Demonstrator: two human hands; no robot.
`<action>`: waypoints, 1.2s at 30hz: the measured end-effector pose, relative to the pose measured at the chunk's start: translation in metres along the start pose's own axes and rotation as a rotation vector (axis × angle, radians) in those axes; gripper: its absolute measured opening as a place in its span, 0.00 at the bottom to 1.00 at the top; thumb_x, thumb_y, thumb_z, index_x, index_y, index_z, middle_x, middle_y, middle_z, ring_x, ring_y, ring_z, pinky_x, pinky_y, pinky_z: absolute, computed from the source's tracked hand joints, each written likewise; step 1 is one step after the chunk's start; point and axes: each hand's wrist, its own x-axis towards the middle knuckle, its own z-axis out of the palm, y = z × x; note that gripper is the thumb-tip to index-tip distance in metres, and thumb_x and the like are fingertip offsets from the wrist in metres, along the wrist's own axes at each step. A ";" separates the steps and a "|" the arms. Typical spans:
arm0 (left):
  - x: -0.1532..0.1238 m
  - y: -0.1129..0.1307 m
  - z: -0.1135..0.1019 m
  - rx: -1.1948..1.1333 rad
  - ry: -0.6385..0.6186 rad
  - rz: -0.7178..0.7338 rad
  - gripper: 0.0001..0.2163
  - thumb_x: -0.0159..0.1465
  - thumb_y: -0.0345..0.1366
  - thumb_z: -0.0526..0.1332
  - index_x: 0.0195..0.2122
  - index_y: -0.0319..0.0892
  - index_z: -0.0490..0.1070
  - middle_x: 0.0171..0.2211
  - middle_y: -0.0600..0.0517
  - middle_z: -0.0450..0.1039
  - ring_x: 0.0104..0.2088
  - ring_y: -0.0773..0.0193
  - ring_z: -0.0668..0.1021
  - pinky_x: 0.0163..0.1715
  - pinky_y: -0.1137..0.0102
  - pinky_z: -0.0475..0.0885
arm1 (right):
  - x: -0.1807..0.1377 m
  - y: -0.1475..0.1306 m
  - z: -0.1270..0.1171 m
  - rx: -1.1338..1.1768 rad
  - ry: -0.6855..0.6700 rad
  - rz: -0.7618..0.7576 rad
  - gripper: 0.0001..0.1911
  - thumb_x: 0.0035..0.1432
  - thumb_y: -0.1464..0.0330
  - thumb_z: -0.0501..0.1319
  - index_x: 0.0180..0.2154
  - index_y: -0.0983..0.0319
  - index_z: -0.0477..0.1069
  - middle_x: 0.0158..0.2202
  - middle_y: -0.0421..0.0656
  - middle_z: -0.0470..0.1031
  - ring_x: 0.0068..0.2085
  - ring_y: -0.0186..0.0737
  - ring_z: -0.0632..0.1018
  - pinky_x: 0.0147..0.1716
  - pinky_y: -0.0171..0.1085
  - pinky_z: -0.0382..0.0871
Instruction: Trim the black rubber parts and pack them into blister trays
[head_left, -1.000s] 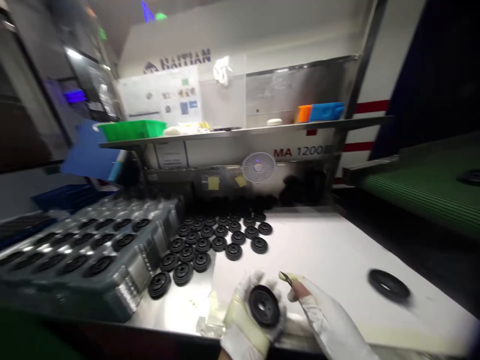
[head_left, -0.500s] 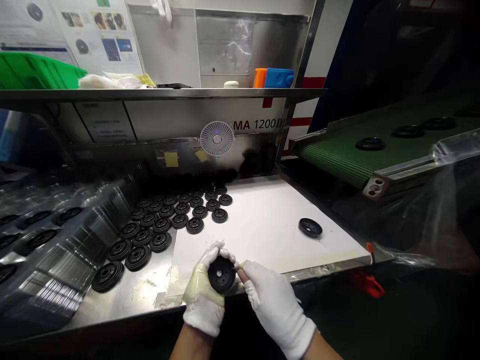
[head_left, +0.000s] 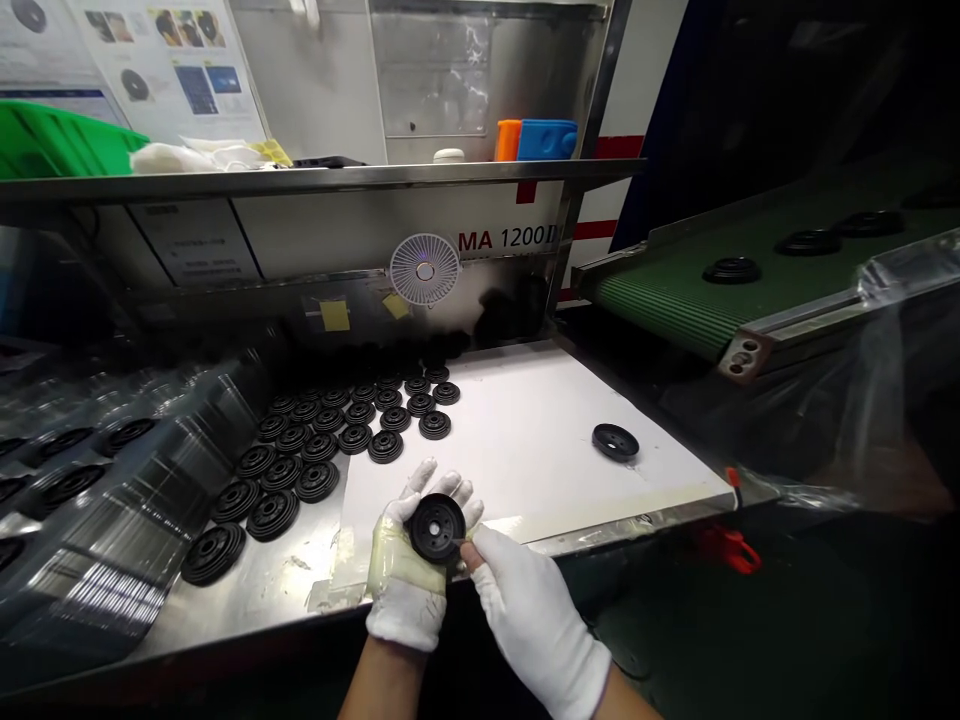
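My left hand (head_left: 406,570), in a white glove with a yellowish taped palm, holds a black rubber disc (head_left: 436,528) with a central hole. My right hand (head_left: 529,620), also white-gloved, pinches a small blade (head_left: 459,543) at the disc's lower right rim; most of the blade is hidden by the fingers. Beyond my hands, many ribbed black rubber discs (head_left: 315,440) stand in rows on the steel table (head_left: 285,590). A single black disc (head_left: 615,442) lies on a white sheet (head_left: 525,430) to the right.
A grey moulded tray (head_left: 97,480) with black discs lies at left. On the right, a green conveyor belt (head_left: 675,300) carries black discs (head_left: 731,270). A small fan (head_left: 424,268) sits under a steel shelf (head_left: 315,178) holding a green bin (head_left: 52,145).
The head view has swung from tilted to level and settled. My hands have risen slightly, and the disc has turned a little in my left hand, with the right fingertips still at its rim.
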 end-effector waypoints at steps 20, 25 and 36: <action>0.000 0.005 -0.001 -0.034 -0.014 -0.002 0.11 0.55 0.28 0.56 0.39 0.39 0.70 0.29 0.48 0.71 0.33 0.59 0.76 0.35 0.60 0.74 | -0.001 0.001 0.010 -0.036 0.042 0.040 0.12 0.63 0.64 0.46 0.30 0.56 0.64 0.26 0.37 0.73 0.27 0.36 0.72 0.25 0.37 0.52; 0.008 0.000 -0.001 -0.146 0.083 0.064 0.03 0.57 0.27 0.58 0.30 0.40 0.70 0.22 0.54 0.68 0.26 0.68 0.73 0.35 0.67 0.74 | -0.008 -0.009 0.016 -0.047 0.047 0.011 0.14 0.63 0.64 0.46 0.28 0.57 0.63 0.24 0.36 0.71 0.24 0.35 0.71 0.24 0.37 0.50; 0.002 -0.001 -0.012 -0.042 -0.008 0.084 0.08 0.54 0.27 0.58 0.36 0.39 0.71 0.25 0.51 0.70 0.30 0.63 0.75 0.35 0.61 0.74 | -0.007 0.000 0.014 -0.070 0.064 0.053 0.12 0.62 0.65 0.46 0.29 0.57 0.64 0.24 0.37 0.72 0.25 0.35 0.71 0.24 0.37 0.50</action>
